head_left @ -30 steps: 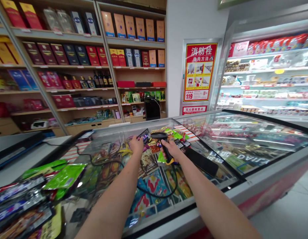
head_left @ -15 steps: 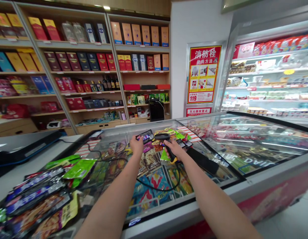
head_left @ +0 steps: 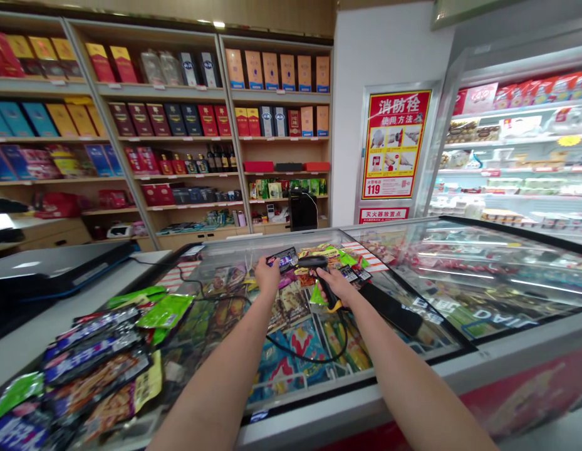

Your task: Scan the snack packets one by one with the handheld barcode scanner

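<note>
Over the glass lid of a chest freezer, my left hand (head_left: 268,274) pinches a dark snack packet (head_left: 285,259) by its left edge. My right hand (head_left: 336,285) is wrapped round the handle of a black barcode scanner (head_left: 312,262), whose head points left at the packet. From the handle a black cable (head_left: 314,360) loops down across the glass and back to the left. Green and yellow snack packets (head_left: 340,255) lie just beyond the scanner. Beside my right wrist rests a black phone-like slab (head_left: 391,309).
A heap of snack packets (head_left: 96,351) covers the freezer's left end. Behind it a flat black device (head_left: 60,269) stands on a white counter. Shelves of boxes (head_left: 178,119) line the back wall, and a lit refrigerated case (head_left: 520,156) is at right.
The whole view has shifted, so things appear farther right. Both hands keep their holds, and the scanner's head stays close to the packet.
</note>
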The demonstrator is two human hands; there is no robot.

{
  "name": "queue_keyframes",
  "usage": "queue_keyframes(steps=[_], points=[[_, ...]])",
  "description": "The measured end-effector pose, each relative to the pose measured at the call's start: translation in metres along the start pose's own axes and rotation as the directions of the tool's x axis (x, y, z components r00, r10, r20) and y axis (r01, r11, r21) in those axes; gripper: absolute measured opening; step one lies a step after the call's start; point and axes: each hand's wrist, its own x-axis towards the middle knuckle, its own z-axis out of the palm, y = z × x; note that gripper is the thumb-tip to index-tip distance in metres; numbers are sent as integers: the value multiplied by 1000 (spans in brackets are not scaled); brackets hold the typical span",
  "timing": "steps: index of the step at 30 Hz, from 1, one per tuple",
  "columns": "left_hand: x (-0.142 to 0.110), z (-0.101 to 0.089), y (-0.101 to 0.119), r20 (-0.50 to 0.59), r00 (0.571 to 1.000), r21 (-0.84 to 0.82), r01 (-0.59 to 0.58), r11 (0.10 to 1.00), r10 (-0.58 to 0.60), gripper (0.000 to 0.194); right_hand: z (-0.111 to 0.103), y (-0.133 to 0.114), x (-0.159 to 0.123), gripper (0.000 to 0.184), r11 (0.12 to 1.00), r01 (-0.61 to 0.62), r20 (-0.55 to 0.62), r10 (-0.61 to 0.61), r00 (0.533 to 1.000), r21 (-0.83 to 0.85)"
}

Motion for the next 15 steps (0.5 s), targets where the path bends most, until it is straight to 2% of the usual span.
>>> queue_keyframes(steps=[4, 7, 11, 15], points=[[-4, -12, 0, 6, 1000, 10, 9, 1000, -9, 24, 5, 1, -2, 35, 1000, -22, 8, 22, 1000, 12], [-1, -37, -6, -14, 1000, 55, 14, 998, -13, 25, 18, 1, -3, 37, 997, -50, 44, 48, 998, 60], [11, -88, -28, -88, 996, 123, 18, 992, -8, 26, 53, -6, -6, 35, 990, -63, 163, 42, 986, 125], [18, -148, -60, -172, 985, 185, 53, 981, -21, 28, 106, -12, -9, 35, 980, -138, 280, 94, 955, 141]])
